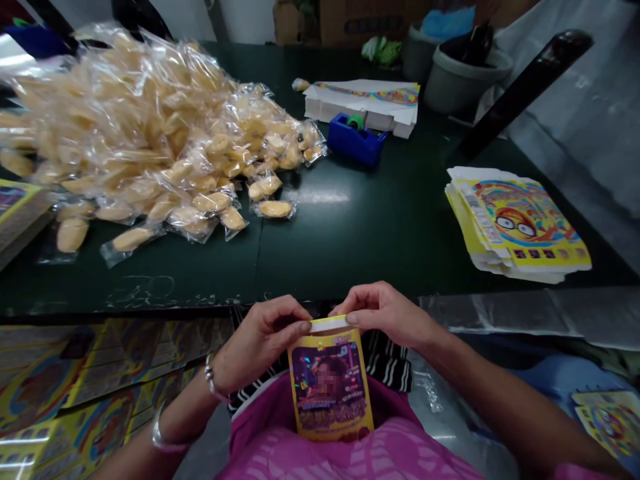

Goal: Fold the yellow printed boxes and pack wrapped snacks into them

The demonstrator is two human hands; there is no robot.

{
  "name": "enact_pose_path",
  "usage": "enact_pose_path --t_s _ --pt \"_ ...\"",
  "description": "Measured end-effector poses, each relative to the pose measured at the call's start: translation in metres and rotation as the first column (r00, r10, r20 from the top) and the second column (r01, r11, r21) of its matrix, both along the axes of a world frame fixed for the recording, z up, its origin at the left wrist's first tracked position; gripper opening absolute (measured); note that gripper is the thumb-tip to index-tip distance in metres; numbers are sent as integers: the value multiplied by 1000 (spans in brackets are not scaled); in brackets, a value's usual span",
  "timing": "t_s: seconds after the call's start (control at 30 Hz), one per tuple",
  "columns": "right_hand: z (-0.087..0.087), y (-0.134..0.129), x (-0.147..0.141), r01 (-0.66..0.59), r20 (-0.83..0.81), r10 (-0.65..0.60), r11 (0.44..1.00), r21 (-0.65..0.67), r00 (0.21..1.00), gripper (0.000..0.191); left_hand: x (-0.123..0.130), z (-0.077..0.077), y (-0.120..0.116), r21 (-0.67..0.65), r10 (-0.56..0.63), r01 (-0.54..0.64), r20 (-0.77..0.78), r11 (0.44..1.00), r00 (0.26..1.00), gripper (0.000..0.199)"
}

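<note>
A yellow printed cardboard box (330, 387) with a dark picture panel rests upright against my lap. My left hand (260, 340) pinches the left end of its top flap between thumb and fingers. At the other end, my right hand (383, 313) pinches the same flap, its thumb on the near side. A pale strip shows along the flap between the two thumbs. On the table beyond lies a large heap of beige oval pieces (165, 127) in clear plastic wrappers. Both hands are apart from the heap.
A blue tape dispenser (356, 141) stands beside a stack of white card (360, 107). Flat printed cartons (520, 223) are piled at the right. A black post (525, 93) slants near grey buckets (465, 77). Yellow boxes (100, 387) fill the lower left, below the table edge.
</note>
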State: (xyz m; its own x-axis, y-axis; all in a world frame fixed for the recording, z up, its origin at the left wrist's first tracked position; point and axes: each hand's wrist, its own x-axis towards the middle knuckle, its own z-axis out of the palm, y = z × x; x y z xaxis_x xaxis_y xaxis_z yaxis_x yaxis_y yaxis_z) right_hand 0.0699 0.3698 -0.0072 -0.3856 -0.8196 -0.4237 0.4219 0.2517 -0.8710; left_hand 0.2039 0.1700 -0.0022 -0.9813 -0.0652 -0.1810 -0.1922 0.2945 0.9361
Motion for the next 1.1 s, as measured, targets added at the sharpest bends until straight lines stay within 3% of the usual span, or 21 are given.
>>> enact_pose_path --t_s 0.1,0.2,0.27,0.37,0.5,0.6,0.87,1.03,1.1 --pt "4 -3 6 26 -134 -29 999 -23 991 11 -1 3 -4 14 1 0 -8 1000 1000 19" --pt "2 4 23 78 -361 -112 991 -108 926 15 3 -3 -1 -40 41 -42 -45 998 998 18" --pt "-3 10 34 108 -497 -176 981 -164 849 21 7 -10 5 -51 109 -112 -65 992 992 19" --pt "-13 20 43 160 -584 -243 968 -192 774 29 16 -21 18 51 258 -256 -39 965 965 16" --pt "-22 29 44 215 -576 -285 958 -188 766 31 24 -30 36 314 433 -436 84 843 898 21" --pt "-21 32 43 234 -583 -288 958 -168 760 32 25 -28 43 439 477 -486 139 756 868 23" --pt "-12 32 50 239 -577 -279 960 -147 768 28 35 -22 34 427 414 -385 27 818 910 12" --pt "-9 25 60 216 -587 -257 966 -139 768 19 35 -22 11 508 230 -236 76 829 970 12" --pt "-6 21 63 223 -569 -264 964 -142 779 16 32 -18 8 443 171 -168 33 881 985 12"
